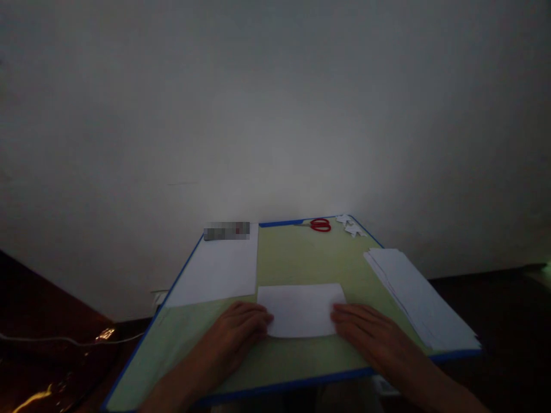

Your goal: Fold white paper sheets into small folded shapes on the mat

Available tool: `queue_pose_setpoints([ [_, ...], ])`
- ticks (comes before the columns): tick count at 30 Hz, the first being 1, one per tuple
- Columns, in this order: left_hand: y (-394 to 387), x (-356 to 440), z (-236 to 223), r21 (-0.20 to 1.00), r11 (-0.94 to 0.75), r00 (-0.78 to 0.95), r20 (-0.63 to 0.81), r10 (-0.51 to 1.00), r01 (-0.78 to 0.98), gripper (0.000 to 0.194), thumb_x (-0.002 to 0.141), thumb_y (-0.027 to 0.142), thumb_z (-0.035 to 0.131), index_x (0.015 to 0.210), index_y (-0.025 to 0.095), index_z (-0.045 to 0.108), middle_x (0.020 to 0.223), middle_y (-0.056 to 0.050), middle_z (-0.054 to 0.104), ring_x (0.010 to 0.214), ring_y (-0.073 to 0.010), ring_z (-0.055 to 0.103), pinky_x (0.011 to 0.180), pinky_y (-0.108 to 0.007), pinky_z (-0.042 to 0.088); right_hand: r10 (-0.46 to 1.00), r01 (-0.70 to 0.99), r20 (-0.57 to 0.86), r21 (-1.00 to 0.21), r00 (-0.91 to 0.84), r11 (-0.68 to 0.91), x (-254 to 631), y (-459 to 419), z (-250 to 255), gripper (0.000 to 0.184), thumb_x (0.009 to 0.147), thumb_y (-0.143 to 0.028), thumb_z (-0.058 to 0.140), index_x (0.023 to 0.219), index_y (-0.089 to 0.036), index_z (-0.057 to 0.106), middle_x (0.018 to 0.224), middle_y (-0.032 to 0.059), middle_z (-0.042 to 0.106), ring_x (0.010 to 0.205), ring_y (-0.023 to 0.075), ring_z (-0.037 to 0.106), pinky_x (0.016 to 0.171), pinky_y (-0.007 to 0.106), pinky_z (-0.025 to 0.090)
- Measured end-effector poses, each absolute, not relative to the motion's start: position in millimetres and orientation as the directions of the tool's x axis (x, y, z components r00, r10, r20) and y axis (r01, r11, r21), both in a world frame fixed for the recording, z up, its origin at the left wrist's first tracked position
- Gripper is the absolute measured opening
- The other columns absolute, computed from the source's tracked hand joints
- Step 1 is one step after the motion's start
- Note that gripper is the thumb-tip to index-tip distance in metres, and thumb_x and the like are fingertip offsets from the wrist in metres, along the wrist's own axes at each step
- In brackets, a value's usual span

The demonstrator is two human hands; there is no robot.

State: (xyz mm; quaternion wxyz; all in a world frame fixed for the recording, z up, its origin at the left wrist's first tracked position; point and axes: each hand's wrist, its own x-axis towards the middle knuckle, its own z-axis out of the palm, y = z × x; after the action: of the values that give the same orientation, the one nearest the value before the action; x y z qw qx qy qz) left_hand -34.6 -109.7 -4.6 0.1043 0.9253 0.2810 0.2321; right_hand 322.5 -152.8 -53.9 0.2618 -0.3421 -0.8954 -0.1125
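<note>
A small white rectangle of paper [301, 310], which looks like a folded sheet, lies near the front middle of the green table. My left hand [243, 328] grips its left edge with the fingers held together. At the opposite edge, my right hand [368, 331] has its fingers closed on the paper's right side. Both thumbs are mostly hidden, and the fingertips are slightly blurred.
Red-handled scissors [319, 225] lie at the table's back edge, beside white paper cut-outs [353, 230]. A stack of white paper [424, 301] is on the right; a white sheet [215, 268] covers the back left, with a pixelated object [226, 231] on it. A wall [275, 115] stands behind.
</note>
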Motion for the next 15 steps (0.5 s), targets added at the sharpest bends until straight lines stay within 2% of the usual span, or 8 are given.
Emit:
queue_pose_setpoints([
  [3,-109,-33,-3,0.273,-0.847,0.755,0.386,0.531,0.456,0.022,0.102,0.015,0.048,0.117,0.023,0.062,0.114,-0.004,0.074,0.109,-0.0181,0.067,0.097,-0.033,0.051,0.63,0.7,0.504,-0.067,-0.591,0.711,320,-155,-56,0.04,0.096,-0.002,0.047,0.127,-0.02,0.065,0.131,0.0076,0.071,0.122,0.0198,0.066,0.104,0.037,0.057],
  [5,-109,-31,-3,0.243,-0.857,0.77,0.376,0.516,0.455,0.024,0.101,0.012,0.046,0.117,0.022,0.061,0.112,-0.005,0.075,0.107,-0.0191,0.068,0.096,-0.034,0.051,0.645,0.707,0.494,-0.084,-0.583,0.702,320,-156,-52,0.042,0.095,-0.001,0.047,0.127,-0.021,0.066,0.13,0.0075,0.071,0.12,0.0196,0.067,0.103,0.037,0.057],
  [11,-116,-31,-2,0.154,-0.856,0.809,0.279,0.517,0.494,0.037,0.092,0.004,0.045,0.121,0.021,0.059,0.124,-0.007,0.072,0.118,-0.0239,0.064,0.103,-0.043,0.047,0.609,0.675,0.462,-0.031,-0.645,0.738,321,-155,-41,0.05,0.088,0.007,0.045,0.127,-0.016,0.065,0.129,0.0102,0.071,0.122,0.0213,0.065,0.103,0.037,0.057],
  [15,-125,-31,8,0.117,-0.856,0.815,0.264,0.516,0.504,0.042,0.089,0.002,0.046,0.126,0.018,0.057,0.131,-0.008,0.069,0.124,-0.0246,0.061,0.107,-0.043,0.044,0.618,0.674,0.427,-0.026,-0.66,0.738,320,-158,-33,0.053,0.085,0.008,0.044,0.128,-0.014,0.065,0.128,0.0114,0.071,0.123,0.0221,0.065,0.104,0.039,0.057],
])
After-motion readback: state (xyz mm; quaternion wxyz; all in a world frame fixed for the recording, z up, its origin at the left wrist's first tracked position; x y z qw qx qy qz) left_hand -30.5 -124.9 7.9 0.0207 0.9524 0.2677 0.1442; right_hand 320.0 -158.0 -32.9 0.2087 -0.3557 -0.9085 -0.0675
